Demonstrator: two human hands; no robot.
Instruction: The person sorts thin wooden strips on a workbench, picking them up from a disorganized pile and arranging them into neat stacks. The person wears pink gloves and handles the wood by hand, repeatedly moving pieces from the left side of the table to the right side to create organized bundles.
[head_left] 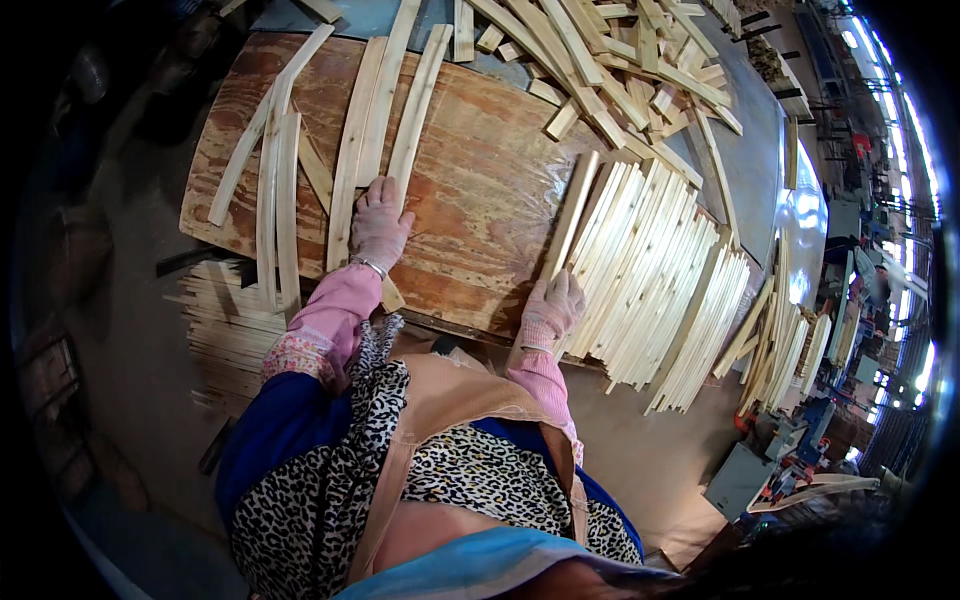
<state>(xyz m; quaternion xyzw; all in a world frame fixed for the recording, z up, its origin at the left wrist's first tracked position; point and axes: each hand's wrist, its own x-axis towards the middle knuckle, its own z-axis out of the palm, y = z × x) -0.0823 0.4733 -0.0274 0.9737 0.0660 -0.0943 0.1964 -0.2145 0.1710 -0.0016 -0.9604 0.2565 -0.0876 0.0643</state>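
Both my hands wear pale gloves over pink sleeve covers. My left hand point(380, 225) is closed at the near end of a pale wooden strip point(418, 115), which slants away across the brown plywood board point(470, 180). Beside it, another long strip point(350, 160) runs past the fingers toward me. At the board's right edge, my right hand point(554, 303) is closed around the near end of a wooden strip point(573, 210). This strip lies alongside a row of tightly stacked strips point(640, 265). The palm sides of both hands are hidden.
A jumbled heap of wood pieces point(640, 70) covers the far right of the table. Several loose strips point(268, 160) overlap at the left and overhang the near edge. Below them sits another strip stack point(230, 325). Grey machinery point(740, 480) stands at the lower right.
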